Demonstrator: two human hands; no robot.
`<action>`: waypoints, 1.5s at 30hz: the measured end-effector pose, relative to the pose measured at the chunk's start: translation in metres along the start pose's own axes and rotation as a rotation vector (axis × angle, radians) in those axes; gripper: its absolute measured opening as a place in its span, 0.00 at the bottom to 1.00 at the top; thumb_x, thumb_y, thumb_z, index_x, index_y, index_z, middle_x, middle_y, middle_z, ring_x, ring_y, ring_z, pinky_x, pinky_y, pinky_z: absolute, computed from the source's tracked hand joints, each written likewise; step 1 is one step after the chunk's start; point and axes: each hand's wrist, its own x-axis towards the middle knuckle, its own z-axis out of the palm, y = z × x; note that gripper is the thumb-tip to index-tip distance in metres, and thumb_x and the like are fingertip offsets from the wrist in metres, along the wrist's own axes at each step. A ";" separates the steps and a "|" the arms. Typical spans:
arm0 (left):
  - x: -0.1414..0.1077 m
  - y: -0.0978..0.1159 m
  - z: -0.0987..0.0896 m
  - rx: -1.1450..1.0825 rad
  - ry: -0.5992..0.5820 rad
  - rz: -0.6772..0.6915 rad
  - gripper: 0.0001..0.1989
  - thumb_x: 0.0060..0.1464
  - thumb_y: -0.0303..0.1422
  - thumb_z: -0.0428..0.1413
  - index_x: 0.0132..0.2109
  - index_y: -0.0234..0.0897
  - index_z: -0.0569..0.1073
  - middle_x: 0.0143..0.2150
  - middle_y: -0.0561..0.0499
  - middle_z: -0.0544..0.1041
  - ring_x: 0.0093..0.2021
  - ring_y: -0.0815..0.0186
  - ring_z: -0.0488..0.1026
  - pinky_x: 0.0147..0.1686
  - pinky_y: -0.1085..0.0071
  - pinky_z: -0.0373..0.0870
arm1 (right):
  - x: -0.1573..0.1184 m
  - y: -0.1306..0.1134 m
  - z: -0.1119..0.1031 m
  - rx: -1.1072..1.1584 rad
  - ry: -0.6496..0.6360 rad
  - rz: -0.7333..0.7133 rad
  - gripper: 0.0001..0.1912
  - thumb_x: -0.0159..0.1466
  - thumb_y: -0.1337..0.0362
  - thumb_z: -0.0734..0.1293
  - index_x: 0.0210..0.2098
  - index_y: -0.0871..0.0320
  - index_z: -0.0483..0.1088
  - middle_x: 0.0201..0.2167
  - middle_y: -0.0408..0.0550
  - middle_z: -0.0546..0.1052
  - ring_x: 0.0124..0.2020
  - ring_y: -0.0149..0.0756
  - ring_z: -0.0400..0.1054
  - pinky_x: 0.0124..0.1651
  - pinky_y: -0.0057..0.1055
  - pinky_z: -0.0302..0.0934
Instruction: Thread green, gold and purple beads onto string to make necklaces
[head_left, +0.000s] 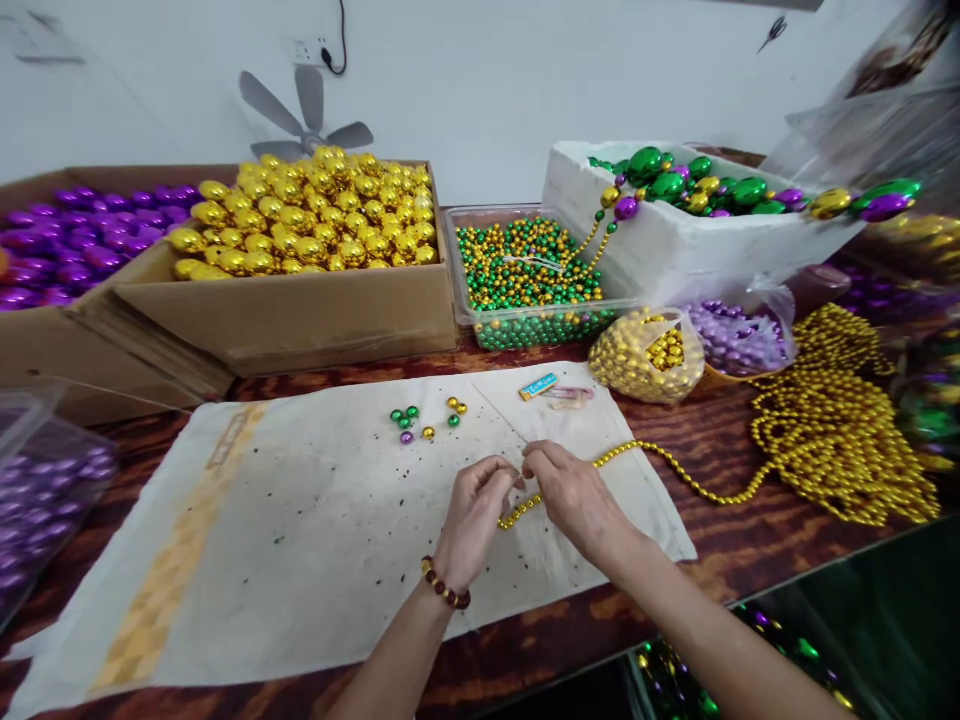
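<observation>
My left hand (474,505), with a beaded bracelet (444,585) on its wrist, is closed in a pinch above a white cloth (322,560). A string of gold beads (637,444) runs from the right, passes beneath my right hand (574,492) and curls in behind my left hand. My left fingers close on its end, though their tips are partly hidden. My right hand is closed on a thin needle-like rod (500,412) that points up and left. Past my fingers lie loose green beads (405,417), gold beads (456,404) and a purple bead (406,438).
Behind the cloth stand a carton of gold beads (300,320), a clear tub (540,325) and a white foam box (690,245). Bagged gold beads (637,365) and piled gold strands (840,440) lie right. A small blue packet (538,386) rests on the cloth.
</observation>
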 end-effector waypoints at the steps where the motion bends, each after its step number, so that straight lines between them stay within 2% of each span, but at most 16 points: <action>1: 0.000 -0.001 0.000 -0.060 0.013 -0.010 0.10 0.56 0.33 0.49 0.29 0.35 0.69 0.19 0.58 0.56 0.21 0.73 0.51 0.23 0.75 0.50 | 0.001 0.000 0.001 0.071 0.045 -0.007 0.13 0.63 0.79 0.56 0.39 0.60 0.67 0.48 0.56 0.71 0.47 0.41 0.66 0.45 0.36 0.62; 3: 0.000 -0.002 0.000 -0.103 0.055 0.019 0.11 0.56 0.36 0.51 0.30 0.34 0.70 0.20 0.57 0.57 0.23 0.73 0.52 0.24 0.75 0.51 | 0.001 -0.001 0.004 0.279 0.115 0.000 0.15 0.64 0.77 0.56 0.45 0.59 0.68 0.57 0.56 0.64 0.58 0.42 0.58 0.55 0.40 0.58; 5: -0.003 -0.001 0.001 -0.071 0.070 0.061 0.10 0.56 0.36 0.52 0.30 0.34 0.71 0.22 0.56 0.59 0.25 0.73 0.54 0.25 0.75 0.53 | 0.002 -0.005 0.006 0.540 0.166 0.074 0.13 0.66 0.73 0.58 0.46 0.56 0.69 0.57 0.53 0.65 0.60 0.40 0.56 0.58 0.39 0.55; 8: -0.007 -0.001 0.003 -0.019 0.062 0.087 0.11 0.56 0.36 0.53 0.29 0.34 0.71 0.23 0.56 0.60 0.26 0.73 0.54 0.26 0.75 0.54 | 0.003 -0.012 0.011 0.870 0.258 0.261 0.06 0.66 0.66 0.62 0.37 0.55 0.72 0.48 0.49 0.70 0.53 0.38 0.63 0.55 0.36 0.57; 11: -0.010 -0.003 0.006 -0.072 0.088 0.071 0.13 0.57 0.38 0.53 0.28 0.34 0.70 0.22 0.56 0.58 0.25 0.73 0.54 0.26 0.75 0.53 | 0.005 -0.019 0.018 1.024 0.354 0.368 0.06 0.64 0.64 0.66 0.31 0.57 0.72 0.43 0.47 0.71 0.49 0.38 0.65 0.55 0.36 0.56; 14: -0.011 -0.007 0.008 -0.208 0.112 0.051 0.13 0.58 0.39 0.52 0.30 0.34 0.70 0.22 0.56 0.57 0.25 0.73 0.54 0.26 0.75 0.53 | 0.005 -0.025 0.021 1.147 0.385 0.406 0.07 0.64 0.63 0.66 0.30 0.57 0.71 0.41 0.46 0.70 0.51 0.38 0.63 0.56 0.36 0.53; 16: -0.011 -0.009 0.007 -0.261 0.090 0.035 0.13 0.58 0.39 0.52 0.33 0.34 0.72 0.22 0.57 0.57 0.24 0.73 0.54 0.26 0.75 0.53 | 0.006 -0.026 0.019 1.325 0.395 0.453 0.06 0.64 0.63 0.65 0.31 0.56 0.70 0.38 0.45 0.70 0.50 0.37 0.62 0.55 0.35 0.53; 21: -0.014 -0.010 0.003 -0.201 0.023 -0.021 0.14 0.57 0.41 0.53 0.34 0.33 0.73 0.19 0.58 0.53 0.22 0.75 0.48 0.22 0.75 0.47 | 0.018 -0.016 0.003 1.911 0.484 0.475 0.06 0.64 0.66 0.66 0.29 0.57 0.68 0.28 0.41 0.66 0.37 0.31 0.65 0.51 0.37 0.59; 24: -0.016 -0.008 0.001 -0.187 -0.002 -0.014 0.14 0.58 0.41 0.53 0.32 0.33 0.72 0.19 0.59 0.52 0.21 0.76 0.47 0.21 0.75 0.45 | 0.023 -0.009 -0.001 2.079 0.484 0.475 0.04 0.60 0.68 0.68 0.29 0.58 0.69 0.27 0.41 0.66 0.34 0.30 0.65 0.49 0.35 0.61; 30: -0.015 -0.007 0.001 -0.271 -0.101 -0.044 0.13 0.58 0.40 0.52 0.34 0.34 0.72 0.18 0.60 0.48 0.19 0.76 0.43 0.20 0.75 0.42 | 0.026 -0.007 0.008 2.071 0.511 0.482 0.05 0.59 0.67 0.69 0.28 0.58 0.69 0.26 0.40 0.66 0.34 0.30 0.66 0.46 0.32 0.63; 34: -0.011 0.001 -0.005 -0.182 -0.106 -0.003 0.10 0.57 0.38 0.55 0.35 0.35 0.71 0.20 0.58 0.57 0.21 0.75 0.51 0.22 0.76 0.50 | 0.025 -0.006 0.013 1.752 0.547 0.500 0.05 0.60 0.64 0.69 0.28 0.56 0.71 0.28 0.40 0.70 0.36 0.31 0.67 0.48 0.34 0.62; 35: -0.010 0.006 -0.007 -0.157 -0.079 0.044 0.09 0.57 0.37 0.55 0.33 0.35 0.71 0.22 0.57 0.62 0.23 0.74 0.56 0.25 0.76 0.54 | 0.024 -0.006 0.014 1.683 0.529 0.513 0.03 0.58 0.64 0.70 0.30 0.56 0.72 0.30 0.42 0.72 0.37 0.32 0.68 0.49 0.35 0.62; 37: -0.009 0.016 -0.012 -0.127 -0.021 0.144 0.09 0.57 0.36 0.54 0.32 0.35 0.71 0.27 0.54 0.68 0.29 0.71 0.63 0.33 0.75 0.60 | 0.020 -0.009 0.014 1.570 0.400 0.504 0.07 0.57 0.66 0.71 0.36 0.57 0.75 0.36 0.45 0.76 0.42 0.36 0.68 0.52 0.37 0.60; 40: -0.007 0.032 -0.018 -0.121 0.034 0.241 0.06 0.56 0.34 0.54 0.33 0.36 0.72 0.30 0.52 0.71 0.35 0.68 0.66 0.41 0.72 0.62 | 0.014 -0.021 0.014 1.397 0.165 0.348 0.11 0.61 0.62 0.67 0.42 0.55 0.75 0.42 0.46 0.77 0.48 0.38 0.68 0.55 0.36 0.57; 42: -0.006 0.042 -0.023 -0.130 0.045 0.257 0.05 0.56 0.33 0.54 0.36 0.36 0.72 0.28 0.53 0.69 0.35 0.68 0.66 0.42 0.71 0.62 | 0.013 -0.031 0.014 1.307 0.115 0.239 0.10 0.63 0.60 0.65 0.41 0.55 0.75 0.40 0.44 0.77 0.45 0.36 0.68 0.52 0.34 0.59; 45: -0.004 0.051 -0.033 -0.102 0.063 0.241 0.09 0.56 0.33 0.53 0.44 0.37 0.73 0.26 0.54 0.66 0.32 0.68 0.65 0.39 0.71 0.63 | 0.014 -0.040 0.013 1.167 0.110 0.208 0.10 0.65 0.60 0.62 0.39 0.56 0.74 0.30 0.42 0.74 0.32 0.32 0.69 0.37 0.28 0.62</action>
